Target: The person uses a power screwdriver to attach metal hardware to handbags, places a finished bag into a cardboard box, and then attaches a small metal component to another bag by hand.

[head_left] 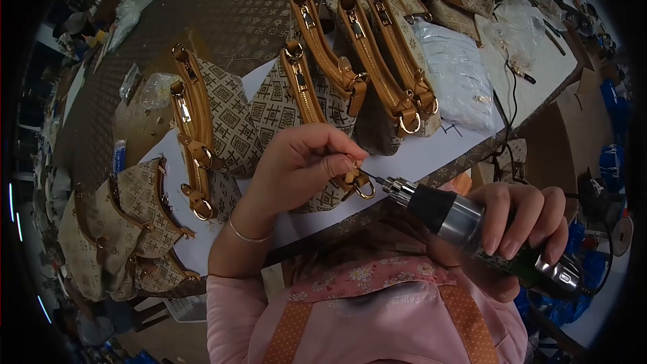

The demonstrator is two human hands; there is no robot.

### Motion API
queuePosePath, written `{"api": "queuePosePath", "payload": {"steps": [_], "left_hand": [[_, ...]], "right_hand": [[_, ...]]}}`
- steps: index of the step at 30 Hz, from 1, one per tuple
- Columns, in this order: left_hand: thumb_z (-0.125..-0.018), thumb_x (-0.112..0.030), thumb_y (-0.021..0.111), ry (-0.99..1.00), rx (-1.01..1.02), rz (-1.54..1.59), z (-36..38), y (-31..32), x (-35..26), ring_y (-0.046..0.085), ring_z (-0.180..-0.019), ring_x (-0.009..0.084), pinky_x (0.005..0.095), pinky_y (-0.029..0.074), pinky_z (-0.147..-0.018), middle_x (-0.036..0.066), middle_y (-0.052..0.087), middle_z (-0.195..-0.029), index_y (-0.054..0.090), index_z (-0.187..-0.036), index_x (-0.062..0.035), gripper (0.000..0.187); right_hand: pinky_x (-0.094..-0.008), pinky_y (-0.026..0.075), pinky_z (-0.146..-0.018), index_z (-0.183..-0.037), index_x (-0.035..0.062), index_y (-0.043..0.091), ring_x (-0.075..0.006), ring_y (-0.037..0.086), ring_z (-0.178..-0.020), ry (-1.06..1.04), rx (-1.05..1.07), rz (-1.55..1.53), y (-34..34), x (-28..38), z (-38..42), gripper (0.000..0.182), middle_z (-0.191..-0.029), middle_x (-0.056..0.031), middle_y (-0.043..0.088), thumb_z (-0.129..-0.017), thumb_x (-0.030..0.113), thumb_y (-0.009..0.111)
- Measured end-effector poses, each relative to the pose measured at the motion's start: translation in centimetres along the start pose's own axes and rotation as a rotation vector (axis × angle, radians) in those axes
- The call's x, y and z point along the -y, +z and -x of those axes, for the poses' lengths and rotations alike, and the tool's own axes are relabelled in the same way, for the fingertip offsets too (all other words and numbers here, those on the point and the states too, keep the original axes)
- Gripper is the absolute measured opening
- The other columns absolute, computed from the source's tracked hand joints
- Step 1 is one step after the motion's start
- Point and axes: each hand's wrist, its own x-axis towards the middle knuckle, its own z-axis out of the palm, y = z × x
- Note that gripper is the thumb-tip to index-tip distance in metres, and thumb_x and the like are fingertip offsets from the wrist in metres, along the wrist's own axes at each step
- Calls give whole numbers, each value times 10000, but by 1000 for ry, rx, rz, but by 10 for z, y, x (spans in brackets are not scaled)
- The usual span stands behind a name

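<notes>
My right hand is wrapped round an electric screwdriver with a silver chuck and a dark body. Its thin bit points left to a tan leather tab at the near end of a patterned handbag. There my left hand pinches the tab between thumb and fingertips, close to the bit's tip. A gold D-ring hangs just below the fingers. Whether a screw sits between the bit and the tab is too small to tell. The forearm and hand cover part of this bag.
Three zipped handbags stand beyond my hands, and two more stand to the left. Several bag pieces lie at the table's left edge. A plastic-wrapped white pack sits at the right, near a black cord.
</notes>
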Motion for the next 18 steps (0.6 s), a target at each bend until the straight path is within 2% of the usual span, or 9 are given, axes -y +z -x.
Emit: {"api": "queuePosePath", "payload": {"steps": [2, 6, 18], "left_hand": [[-835, 19, 562, 18, 2, 20, 0, 0, 1, 547, -730, 41, 161, 447, -650, 21, 608, -811, 608, -930, 26, 106], [-829, 34, 558, 18, -22, 5, 0, 1, 2, 544, -727, 42, 164, 446, -644, 23, 610, -810, 613, -917, 27, 105], [-811, 69, 543, 33, -74, -23, 0, 5, 4, 544, -710, 46, 167, 450, -636, 26, 612, -786, 618, -904, 28, 127]], "right_hand": [[-297, 559, -561, -900, 66, 506, -158, 543, -707, 9, 5, 1, -1, 1, 1, 365, -880, -37, 395, -641, -32, 745], [-289, 556, -568, -859, 69, 492, -151, 547, -712, 72, 73, 12, -5, 6, 0, 347, -884, -31, 395, -644, -22, 748], [-287, 555, -575, -847, 70, 483, -145, 549, -727, 114, 91, 77, -3, 9, 0, 331, -888, -26, 391, -658, 2, 745]]}}
